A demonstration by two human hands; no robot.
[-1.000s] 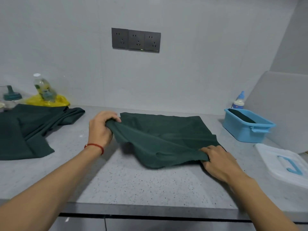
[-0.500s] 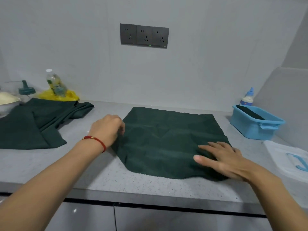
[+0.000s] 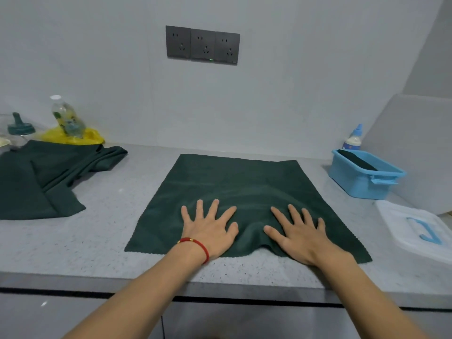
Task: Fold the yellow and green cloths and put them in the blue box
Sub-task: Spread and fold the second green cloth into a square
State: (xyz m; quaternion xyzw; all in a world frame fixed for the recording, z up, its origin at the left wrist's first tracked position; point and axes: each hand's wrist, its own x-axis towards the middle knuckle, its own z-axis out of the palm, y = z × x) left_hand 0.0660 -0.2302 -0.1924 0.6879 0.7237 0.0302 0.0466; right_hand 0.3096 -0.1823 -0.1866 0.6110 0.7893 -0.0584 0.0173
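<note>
Head view. A dark green cloth is lying spread out on the grey speckled counter, its near edge close to the counter's front. The left hand and the right hand are both pressing flat on the cloth's near part, fingers straight and splayed apart, gripping nothing; a small ridge of fabric is bunching up between the two thumbs. A red bracelet is sitting on the left wrist. More green cloth is lying rumpled at the far left, with a yellow cloth behind it under a bottle. The blue box is standing at the right, something dark inside; its white lid is lying nearer.
</note>
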